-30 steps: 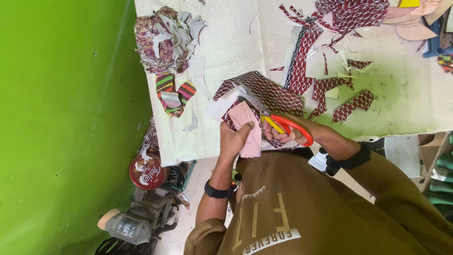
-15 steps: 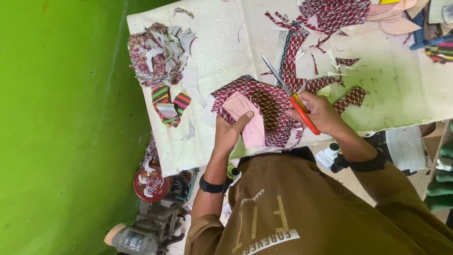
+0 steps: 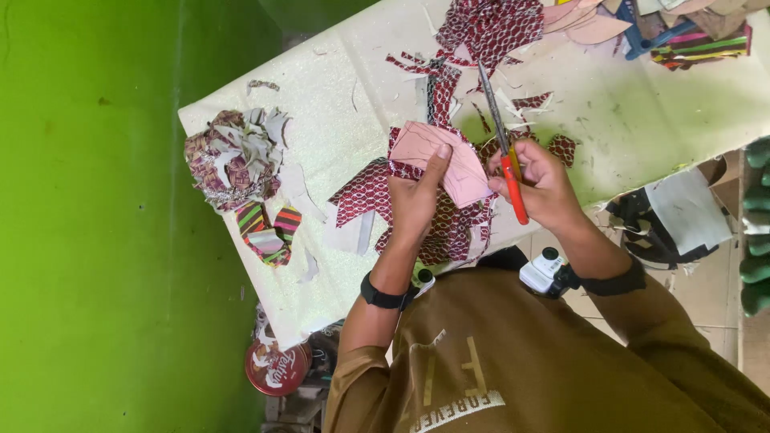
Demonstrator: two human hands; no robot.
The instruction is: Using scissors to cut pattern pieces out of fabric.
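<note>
The left hand point(image 3: 417, 200) grips a pink card shape point(image 3: 449, 160) laid over dark red patterned cloth point(image 3: 433, 228), thumb pressed on top so card and cloth stay together, a little above the middle of the frame. The card seems to serve as a guide for the cut, which would explain why it is pinned flat against the cloth.

The right hand point(image 3: 541, 184) is closed around the red handles of the scissors point(image 3: 501, 144), whose blades point toward the top of the frame just beside the card's right edge, placed to follow its outline.

Both hands work over the pale surface point(image 3: 337, 88). A heap of offcuts point(image 3: 233, 156) lies at left centre, pushed aside, with striped pieces point(image 3: 269, 228) just below it. More red patterned cloth point(image 3: 489, 28) lies along the top edge, and a round red tin point(image 3: 277, 369) sits below the surface at lower left.
</note>
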